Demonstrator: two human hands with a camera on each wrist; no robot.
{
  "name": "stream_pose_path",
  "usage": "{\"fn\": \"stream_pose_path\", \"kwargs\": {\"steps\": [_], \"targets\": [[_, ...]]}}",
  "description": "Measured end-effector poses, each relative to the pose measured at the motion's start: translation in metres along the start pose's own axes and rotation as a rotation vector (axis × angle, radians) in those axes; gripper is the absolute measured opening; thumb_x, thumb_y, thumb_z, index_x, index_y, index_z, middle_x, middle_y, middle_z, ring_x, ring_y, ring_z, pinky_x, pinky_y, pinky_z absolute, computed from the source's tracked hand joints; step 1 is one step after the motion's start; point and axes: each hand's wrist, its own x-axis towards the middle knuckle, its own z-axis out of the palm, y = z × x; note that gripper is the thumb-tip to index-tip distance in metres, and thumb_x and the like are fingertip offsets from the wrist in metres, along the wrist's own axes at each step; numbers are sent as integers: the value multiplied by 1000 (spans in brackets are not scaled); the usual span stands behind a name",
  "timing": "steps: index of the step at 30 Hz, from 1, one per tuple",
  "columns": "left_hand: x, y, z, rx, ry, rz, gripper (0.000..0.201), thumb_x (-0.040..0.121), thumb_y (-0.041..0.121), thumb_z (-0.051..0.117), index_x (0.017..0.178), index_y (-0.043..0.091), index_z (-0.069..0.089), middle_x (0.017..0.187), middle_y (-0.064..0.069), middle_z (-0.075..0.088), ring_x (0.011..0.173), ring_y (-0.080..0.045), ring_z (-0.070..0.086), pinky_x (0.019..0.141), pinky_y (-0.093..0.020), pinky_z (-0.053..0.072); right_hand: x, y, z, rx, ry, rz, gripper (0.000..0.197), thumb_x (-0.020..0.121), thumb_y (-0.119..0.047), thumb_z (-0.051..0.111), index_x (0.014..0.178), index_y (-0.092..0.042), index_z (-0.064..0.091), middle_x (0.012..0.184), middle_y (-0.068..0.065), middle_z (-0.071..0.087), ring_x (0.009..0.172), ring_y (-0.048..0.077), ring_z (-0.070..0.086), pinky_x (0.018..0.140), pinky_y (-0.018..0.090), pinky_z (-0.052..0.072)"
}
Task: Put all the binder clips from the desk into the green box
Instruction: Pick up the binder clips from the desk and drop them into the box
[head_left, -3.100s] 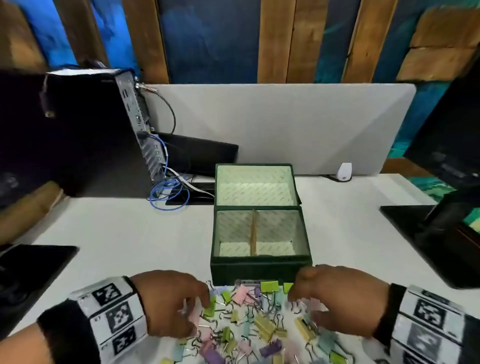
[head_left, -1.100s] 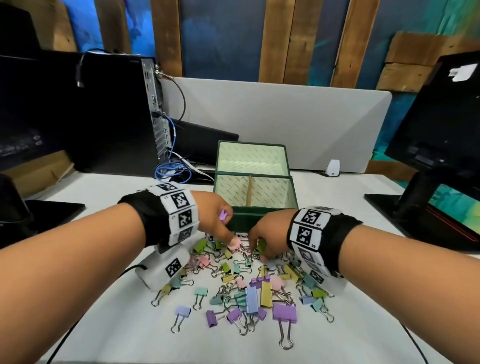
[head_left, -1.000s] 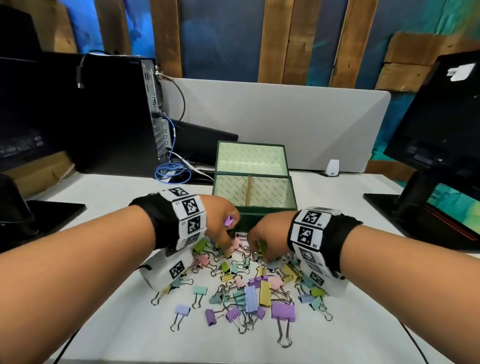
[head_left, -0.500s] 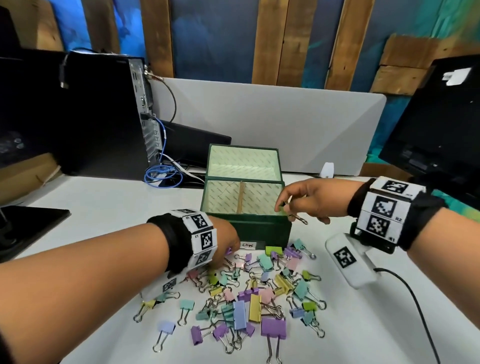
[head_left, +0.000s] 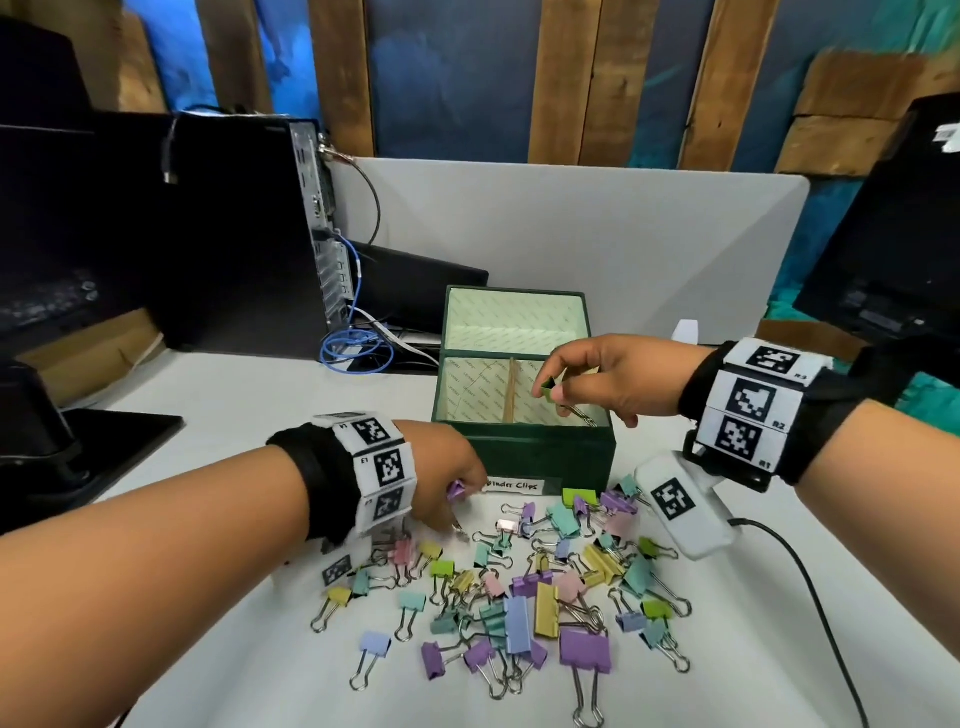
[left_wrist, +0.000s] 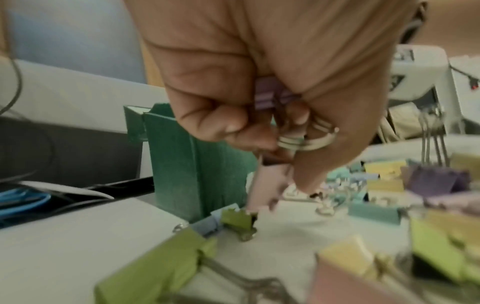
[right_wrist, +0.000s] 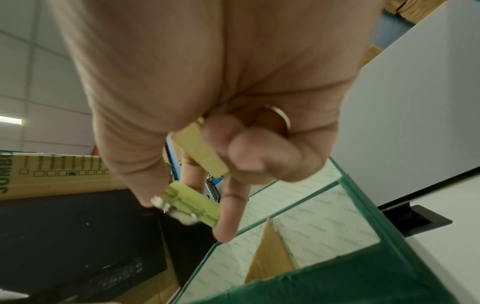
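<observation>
The green box (head_left: 524, 452) stands open at mid-desk, its lid tipped back and a cardboard divider (head_left: 509, 397) splitting it in two. My right hand (head_left: 597, 379) hovers over the right compartment, pinching a green binder clip (head_left: 548, 388) (right_wrist: 192, 207), with a yellow clip (right_wrist: 201, 152) tucked in its curled fingers. My left hand (head_left: 447, 488) is down at the pile's near-left edge by the box front, gripping a purple clip (head_left: 456, 489) (left_wrist: 265, 96) and pinching a pink clip (left_wrist: 265, 183). Several pastel binder clips (head_left: 519, 587) lie scattered in front of the box.
A black computer tower (head_left: 208, 234) with blue cables (head_left: 353, 348) stands back left. A grey partition (head_left: 571, 244) runs behind the box, and a monitor (head_left: 893, 249) stands at the right. A dark pad (head_left: 93, 441) lies at the left. A label (head_left: 511, 485) sits on the box front.
My right hand has lifted from the pile and moved further over the box's right compartment with its clips. My left hand stays low at the pile, still holding the purple clip.
</observation>
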Motion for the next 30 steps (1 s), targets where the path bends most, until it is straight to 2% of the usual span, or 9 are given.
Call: {"fn": "stream_pose_path", "kwargs": {"steps": [5, 8, 12, 16, 20, 23, 25, 27, 30], "targets": [[-10, -19, -7, -222, 152, -54, 33, 71, 16, 68, 53, 23, 41, 58, 8, 45, 55, -8, 42, 63, -24, 43, 2, 2, 0, 7, -2, 12, 16, 92, -30, 53, 105, -28, 62, 85, -8, 63, 36, 3, 42, 51, 21, 48], [-10, -29, -5, -248, 205, -79, 35, 68, 15, 69, 52, 22, 39, 69, 2, 52, 62, -14, 45, 64, -28, 45, 9, 2, 0, 15, -13, 51, 17, 93, -30, 51, 104, -25, 63, 84, -3, 63, 33, 3, 41, 52, 24, 47], [-9, -26, 2, -195, 113, -76, 33, 69, 11, 64, 52, 22, 38, 77, -1, 54, 66, -17, 47, 68, -35, 52, 27, -10, 2, 81, 13, 90, 14, 93, -32, 50, 92, -27, 63, 74, -4, 59, 45, 11, 40, 47, 23, 41], [-1, -17, 9, -118, 46, -67, 34, 71, 15, 66, 52, 21, 38, 66, 3, 46, 65, -18, 44, 64, -30, 43, 53, -26, 9, 247, 119, 131, 29, 89, -33, 60, 114, -19, 56, 79, 0, 62, 45, 9, 48, 46, 18, 47], [0, -19, 9, -82, 65, -108, 32, 77, 27, 65, 57, 22, 41, 62, 7, 43, 69, -19, 47, 66, -28, 42, 67, -28, 15, 229, 49, 141, 63, 82, -22, 70, 137, -21, 39, 103, 6, 64, 82, 16, 66, 85, 30, 56], [-12, -34, 1, -138, 107, -171, 31, 79, 45, 63, 64, 26, 44, 68, 9, 48, 74, -16, 52, 76, -31, 49, 59, -29, 13, 120, 74, 102, 59, 82, -18, 68, 136, -24, 42, 128, 3, 57, 108, 18, 61, 98, 29, 48], [-24, -48, -8, -199, 151, -221, 33, 79, 51, 61, 64, 28, 43, 68, 10, 47, 68, -11, 48, 71, -29, 45, 49, -30, 16, 39, 111, 35, 45, 85, -16, 64, 127, -25, 51, 124, -2, 57, 108, 14, 57, 94, 26, 46], [-32, -61, -20, -284, 267, -257, 32, 81, 51, 58, 67, 27, 44, 69, 9, 50, 66, -11, 48, 65, -27, 43, 37, -30, 21, -36, 112, -41, 28, 86, -15, 61, 112, -25, 60, 109, -9, 60, 94, 8, 57, 79, 19, 45], [-33, -70, -37, -482, 511, -291, 27, 86, 46, 53, 77, 22, 48, 72, 8, 53, 65, -11, 48, 60, -26, 42, 21, -34, 33, -191, -52, -77, 12, 88, -19, 58, 96, -26, 63, 84, -17, 57, 77, 2, 54, 67, 15, 42]]}}
